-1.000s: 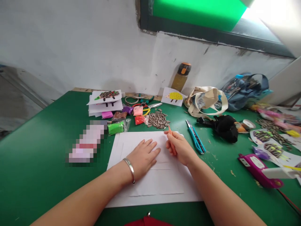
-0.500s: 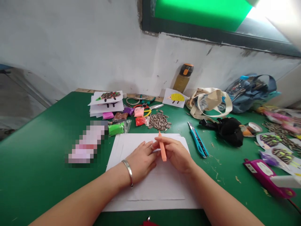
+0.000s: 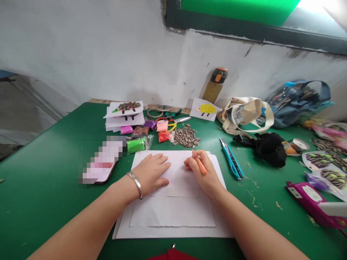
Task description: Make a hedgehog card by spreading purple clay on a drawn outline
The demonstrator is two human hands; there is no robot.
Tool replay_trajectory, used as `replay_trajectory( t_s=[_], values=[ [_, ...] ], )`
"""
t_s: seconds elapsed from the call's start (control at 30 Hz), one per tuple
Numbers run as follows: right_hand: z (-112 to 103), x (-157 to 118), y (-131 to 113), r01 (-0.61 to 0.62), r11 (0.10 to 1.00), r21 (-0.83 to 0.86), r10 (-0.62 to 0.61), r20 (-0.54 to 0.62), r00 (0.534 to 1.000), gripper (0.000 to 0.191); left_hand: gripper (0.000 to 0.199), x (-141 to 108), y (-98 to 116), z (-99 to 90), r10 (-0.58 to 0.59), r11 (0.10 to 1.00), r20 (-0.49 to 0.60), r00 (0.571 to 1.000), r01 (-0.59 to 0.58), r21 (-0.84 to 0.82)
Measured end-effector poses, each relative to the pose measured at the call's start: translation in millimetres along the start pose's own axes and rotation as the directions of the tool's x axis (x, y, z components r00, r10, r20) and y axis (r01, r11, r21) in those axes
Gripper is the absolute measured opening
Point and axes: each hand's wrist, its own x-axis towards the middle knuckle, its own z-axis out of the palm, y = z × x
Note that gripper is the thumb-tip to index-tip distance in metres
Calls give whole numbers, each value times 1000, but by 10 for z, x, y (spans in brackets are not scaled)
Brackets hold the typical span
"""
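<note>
My left hand (image 3: pixel 151 174), with a silver bangle at the wrist, lies flat on the white paper (image 3: pixel 173 213), fingers spread. To its right, my right hand (image 3: pixel 204 173) is closed around an orange crayon (image 3: pixel 200 164), whose tip points up and away from me just above the upper part of the sheet. Whether the tip touches the paper I cannot tell. The sheet rests on a stack of other white paper, and no drawn marks show on it. Beyond the stack sit a pile of sunflower seeds (image 3: pixel 186 136) and a bag of green clay (image 3: pixel 136 145).
A blue utility knife (image 3: pixel 231 159) lies right of the paper, a partly blurred phone (image 3: pixel 104 159) left. Scissors (image 3: pixel 183 120), a hedgehog picture (image 3: pixel 205 109) and a bottle (image 3: pixel 215 85) stand or lie behind. At right are a black pouch (image 3: pixel 271 148) and a magenta glue gun (image 3: pixel 311 202).
My left hand has moved left, away from the right hand, and spread its fingers. The crayon has turned in my right hand into a writing-like grip. The top sheet has shifted slightly.
</note>
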Motion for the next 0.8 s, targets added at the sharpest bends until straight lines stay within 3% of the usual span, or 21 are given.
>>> replay_trajectory(
  t_s=[0.07,0.23,0.37,0.6,0.8],
  values=[
    [-21,-2,1,11,1000,-5,-11,-1,1000,25,42,-14,-42,-22,-18,1000,14,1000,18,-3],
    [-44,10,41,3,985,172,-3,-3,1000,36,45,-20,-113,13,-10,1000,-1,1000,10,-22],
    [-33,3,27,-29,983,183,29,7,1000,26,48,-19,-139,42,-1,999,-16,1000,0,-43],
    [-32,1,-79,-37,999,-24,38,59,998,14,51,-26,-138,25,-1,999,2,1000,2,-51],
    [13,-62,-120,91,959,-268,-38,197,980,6,51,-21,-136,36,10,999,-17,1000,-11,-45]
  ],
)
